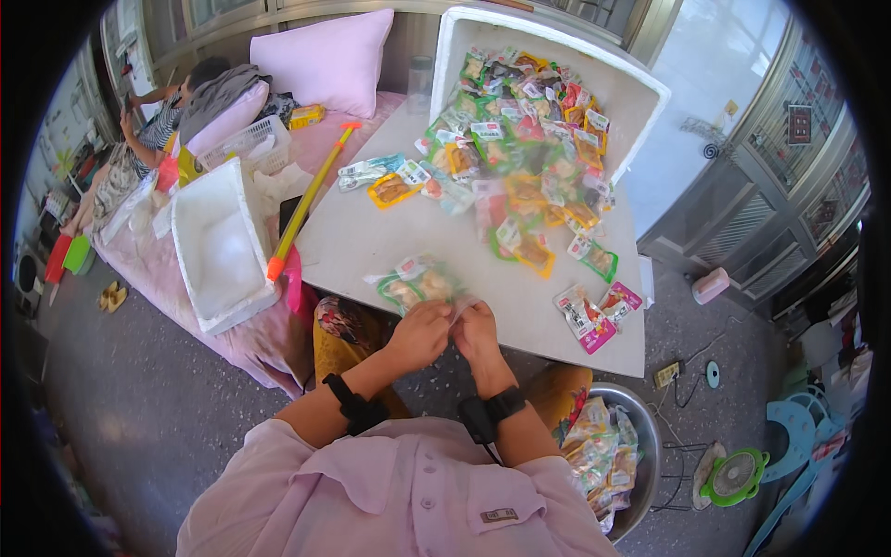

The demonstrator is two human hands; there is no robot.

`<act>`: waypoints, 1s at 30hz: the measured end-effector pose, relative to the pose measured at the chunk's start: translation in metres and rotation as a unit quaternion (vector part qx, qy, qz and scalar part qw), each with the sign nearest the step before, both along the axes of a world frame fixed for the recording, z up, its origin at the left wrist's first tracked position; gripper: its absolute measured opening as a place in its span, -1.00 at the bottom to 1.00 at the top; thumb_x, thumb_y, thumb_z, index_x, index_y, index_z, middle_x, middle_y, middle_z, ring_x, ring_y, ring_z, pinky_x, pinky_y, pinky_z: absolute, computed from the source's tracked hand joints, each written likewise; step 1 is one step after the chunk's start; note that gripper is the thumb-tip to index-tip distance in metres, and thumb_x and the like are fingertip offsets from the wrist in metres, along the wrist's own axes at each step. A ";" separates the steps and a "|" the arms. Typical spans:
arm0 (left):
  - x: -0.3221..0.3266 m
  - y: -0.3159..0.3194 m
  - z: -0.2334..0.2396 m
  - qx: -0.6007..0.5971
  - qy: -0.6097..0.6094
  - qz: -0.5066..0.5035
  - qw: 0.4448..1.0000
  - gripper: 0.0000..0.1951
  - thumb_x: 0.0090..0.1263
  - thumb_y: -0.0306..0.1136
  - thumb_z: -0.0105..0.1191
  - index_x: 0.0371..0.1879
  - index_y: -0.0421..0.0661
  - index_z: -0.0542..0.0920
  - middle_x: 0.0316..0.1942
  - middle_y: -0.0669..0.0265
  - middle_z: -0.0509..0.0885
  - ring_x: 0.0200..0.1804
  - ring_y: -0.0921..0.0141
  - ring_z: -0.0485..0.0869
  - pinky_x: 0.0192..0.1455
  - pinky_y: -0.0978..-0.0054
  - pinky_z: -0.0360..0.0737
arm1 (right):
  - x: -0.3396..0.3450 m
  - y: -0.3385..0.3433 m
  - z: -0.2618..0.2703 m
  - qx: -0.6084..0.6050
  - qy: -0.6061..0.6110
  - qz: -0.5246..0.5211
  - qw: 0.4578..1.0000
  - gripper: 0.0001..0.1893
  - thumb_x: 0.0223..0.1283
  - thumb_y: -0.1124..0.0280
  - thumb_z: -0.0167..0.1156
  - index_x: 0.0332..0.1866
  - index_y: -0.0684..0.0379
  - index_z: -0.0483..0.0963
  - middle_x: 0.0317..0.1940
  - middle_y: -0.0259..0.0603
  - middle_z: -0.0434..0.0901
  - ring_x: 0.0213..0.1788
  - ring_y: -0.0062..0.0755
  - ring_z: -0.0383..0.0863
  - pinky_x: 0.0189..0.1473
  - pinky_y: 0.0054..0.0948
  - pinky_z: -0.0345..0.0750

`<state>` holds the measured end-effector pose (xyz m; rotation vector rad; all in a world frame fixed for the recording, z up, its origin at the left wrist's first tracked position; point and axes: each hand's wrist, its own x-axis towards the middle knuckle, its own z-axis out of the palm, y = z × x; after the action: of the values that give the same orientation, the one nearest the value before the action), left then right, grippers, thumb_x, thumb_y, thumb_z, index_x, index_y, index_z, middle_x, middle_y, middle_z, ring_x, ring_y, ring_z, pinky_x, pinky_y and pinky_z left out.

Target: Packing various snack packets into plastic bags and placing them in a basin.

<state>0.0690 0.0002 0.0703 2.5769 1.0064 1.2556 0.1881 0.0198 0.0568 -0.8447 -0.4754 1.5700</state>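
Observation:
At the near edge of the table, my left hand (422, 335) and my right hand (476, 333) come together, fingertips pinching a transparent plastic bag (459, 306). Just beyond my left fingers are green-edged snack packets (411, 284), blurred; whether they lie inside the bag I cannot tell. Farther up, a heap of small sealed food packets (515, 132) spills out of a white foam box (550, 35) tipped towards me. To the right of my hands lie several pink and white packets (592, 317), with a green-edged packet (593, 256) above them.
A metal basin (651, 452) holding filled bags stands by my right leg. Left of the table, a bed carries a second foam box (216, 244), a yellow tube with orange ends (310, 202) and a white basket (257, 143). A person (156, 125) reclines there. A green fan (734, 477) is at right.

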 end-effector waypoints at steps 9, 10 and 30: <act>-0.009 -0.022 -0.019 0.032 0.103 0.092 0.990 -0.62 -0.25 -0.40 0.08 -0.32 -0.03 0.43 -0.13 0.19 0.32 0.01 0.18 0.25 0.02 0.15 0.15 | 0.042 0.001 -0.005 0.010 -0.380 0.020 0.925 -0.76 -0.11 0.56 -0.04 -0.24 0.33 0.27 -0.47 -0.15 0.41 -0.44 -0.43 0.44 -0.45 -0.50 0.41; -0.011 -0.021 -0.024 0.048 0.129 0.115 0.984 -0.60 -0.27 -0.39 0.08 -0.30 0.00 0.44 -0.12 0.20 0.31 0.03 0.20 0.23 0.03 0.14 0.13 | 0.043 0.002 -0.004 0.097 -0.501 -0.032 0.860 -0.73 -0.15 0.58 -0.03 -0.23 0.34 0.27 -0.44 -0.10 0.41 -0.40 -0.33 0.43 -0.39 -0.46 0.41; -0.043 0.047 0.086 -0.357 -0.211 -0.035 0.909 -0.82 0.20 -0.47 -0.19 -0.25 -0.22 0.41 -0.22 0.35 0.44 -0.18 0.57 0.36 -0.12 0.63 0.30 | 0.058 0.030 0.090 0.417 -0.642 -0.054 0.641 -0.92 -0.08 0.51 -0.04 -0.47 0.28 0.35 -0.49 -0.07 0.42 -0.35 -0.10 0.38 -0.29 -0.31 0.34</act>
<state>0.0258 0.0468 0.1560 1.6836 1.0155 1.0809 0.2462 0.0500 0.1467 -1.0629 -1.9403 0.2023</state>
